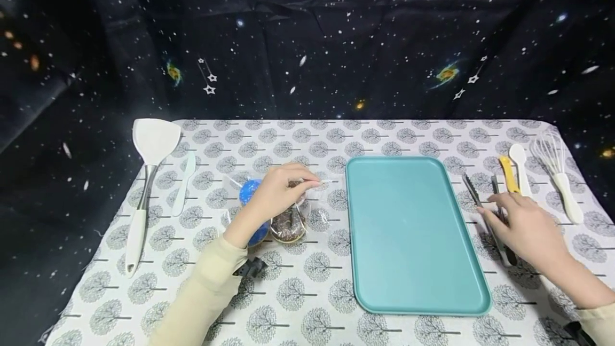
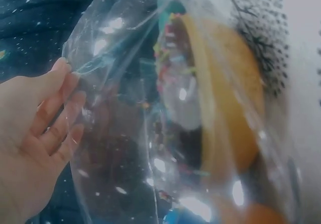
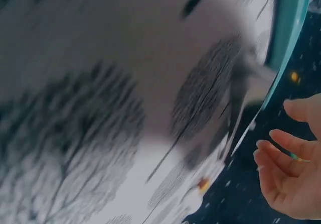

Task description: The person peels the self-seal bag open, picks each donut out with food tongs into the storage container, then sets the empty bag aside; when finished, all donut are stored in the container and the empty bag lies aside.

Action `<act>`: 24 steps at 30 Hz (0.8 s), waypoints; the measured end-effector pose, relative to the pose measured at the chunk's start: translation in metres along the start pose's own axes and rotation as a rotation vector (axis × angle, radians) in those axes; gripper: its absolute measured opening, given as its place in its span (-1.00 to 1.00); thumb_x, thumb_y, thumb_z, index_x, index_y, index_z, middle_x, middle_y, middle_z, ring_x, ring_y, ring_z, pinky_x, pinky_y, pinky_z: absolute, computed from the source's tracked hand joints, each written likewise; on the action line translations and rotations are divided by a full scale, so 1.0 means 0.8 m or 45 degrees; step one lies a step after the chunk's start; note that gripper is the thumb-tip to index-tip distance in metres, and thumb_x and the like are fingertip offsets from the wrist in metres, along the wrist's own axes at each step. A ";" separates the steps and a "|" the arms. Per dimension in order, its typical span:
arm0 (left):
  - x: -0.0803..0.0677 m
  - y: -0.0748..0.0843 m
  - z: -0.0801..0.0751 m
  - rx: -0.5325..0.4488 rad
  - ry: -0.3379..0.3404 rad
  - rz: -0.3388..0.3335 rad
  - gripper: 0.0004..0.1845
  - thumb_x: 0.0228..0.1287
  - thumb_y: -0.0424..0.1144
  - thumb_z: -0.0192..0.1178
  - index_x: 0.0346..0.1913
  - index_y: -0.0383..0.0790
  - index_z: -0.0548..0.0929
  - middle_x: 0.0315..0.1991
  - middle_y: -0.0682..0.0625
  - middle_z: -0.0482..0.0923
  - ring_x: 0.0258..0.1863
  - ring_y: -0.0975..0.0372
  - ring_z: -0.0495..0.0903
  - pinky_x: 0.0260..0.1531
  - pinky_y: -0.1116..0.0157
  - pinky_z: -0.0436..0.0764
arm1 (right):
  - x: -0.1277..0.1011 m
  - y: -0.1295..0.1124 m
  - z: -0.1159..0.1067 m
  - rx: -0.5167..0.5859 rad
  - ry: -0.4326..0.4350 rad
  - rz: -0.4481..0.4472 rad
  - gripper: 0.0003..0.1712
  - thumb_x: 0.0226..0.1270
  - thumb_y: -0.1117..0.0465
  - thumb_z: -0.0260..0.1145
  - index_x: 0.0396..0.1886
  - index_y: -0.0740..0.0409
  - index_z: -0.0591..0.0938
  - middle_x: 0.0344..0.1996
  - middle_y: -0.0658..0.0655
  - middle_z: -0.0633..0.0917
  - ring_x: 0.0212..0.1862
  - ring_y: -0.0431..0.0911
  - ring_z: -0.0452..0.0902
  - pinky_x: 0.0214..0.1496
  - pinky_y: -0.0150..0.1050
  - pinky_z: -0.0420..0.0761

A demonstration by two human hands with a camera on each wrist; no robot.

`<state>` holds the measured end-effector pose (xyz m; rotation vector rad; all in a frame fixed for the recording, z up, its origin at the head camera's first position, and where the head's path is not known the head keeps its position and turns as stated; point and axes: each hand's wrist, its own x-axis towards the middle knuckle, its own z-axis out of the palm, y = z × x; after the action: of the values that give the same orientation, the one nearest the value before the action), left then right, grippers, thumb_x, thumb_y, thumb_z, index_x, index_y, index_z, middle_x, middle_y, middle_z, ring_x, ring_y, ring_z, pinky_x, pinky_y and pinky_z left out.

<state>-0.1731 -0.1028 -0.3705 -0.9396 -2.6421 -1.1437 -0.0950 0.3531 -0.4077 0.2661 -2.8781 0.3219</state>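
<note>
Left hand (image 1: 281, 188) pinches the edge of a clear plastic bag (image 2: 110, 138), round brown sprinkled donut (image 1: 287, 227) inside, right hand (image 1: 533, 228) loose over long dark tongs (image 1: 472, 190), right of flat blue-green tray (image 1: 408, 239), lying lengthwise, tips pointing away, slightly left.

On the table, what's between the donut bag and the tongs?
The teal tray, with tree-print cloth showing beside it. The head view shows it between the clear bag of donuts and the tongs.
</note>
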 end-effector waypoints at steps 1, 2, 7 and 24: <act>0.000 0.001 0.000 -0.005 0.006 0.004 -0.84 0.21 -0.16 0.25 -0.22 -0.10 0.74 -0.20 0.10 0.69 -0.11 0.29 0.61 0.09 0.29 0.50 | -0.001 0.008 -0.002 0.006 -0.022 0.052 -0.49 0.22 -0.01 0.29 -0.07 0.35 0.53 -0.22 0.44 0.59 -0.30 0.28 0.52 -0.45 0.17 0.51; -0.001 0.002 -0.001 -0.011 0.009 0.006 -0.84 0.20 -0.15 0.25 -0.22 -0.10 0.74 -0.20 0.10 0.69 -0.11 0.29 0.61 0.08 0.29 0.51 | -0.001 0.015 -0.004 0.007 -0.041 0.098 -0.45 0.23 -0.06 0.28 -0.08 0.37 0.53 -0.23 0.46 0.59 -0.31 0.29 0.52 -0.48 0.16 0.50; -0.002 0.007 -0.003 -0.039 0.020 -0.035 -0.86 0.19 -0.15 0.27 -0.23 -0.07 0.74 -0.21 0.11 0.69 -0.14 0.30 0.62 0.04 0.28 0.53 | -0.001 0.043 -0.008 0.022 -0.259 0.359 -0.16 0.26 -0.29 0.12 -0.07 0.51 0.43 -0.30 0.51 0.58 -0.40 0.28 0.52 -0.62 0.01 0.48; -0.003 0.012 -0.001 0.038 -0.011 -0.060 -0.88 0.23 -0.18 0.24 -0.23 -0.06 0.73 -0.24 0.13 0.66 -0.19 0.31 0.59 -0.06 0.30 0.56 | 0.013 0.039 0.004 0.119 -0.708 0.478 -0.05 0.28 -0.45 -0.18 -0.17 0.49 0.32 -0.60 0.17 0.47 -0.58 -0.02 0.39 -0.63 -0.23 0.34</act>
<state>-0.1652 -0.0995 -0.3648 -0.8832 -2.6940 -1.1092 -0.1121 0.3811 -0.4140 -0.2136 -3.4635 0.5189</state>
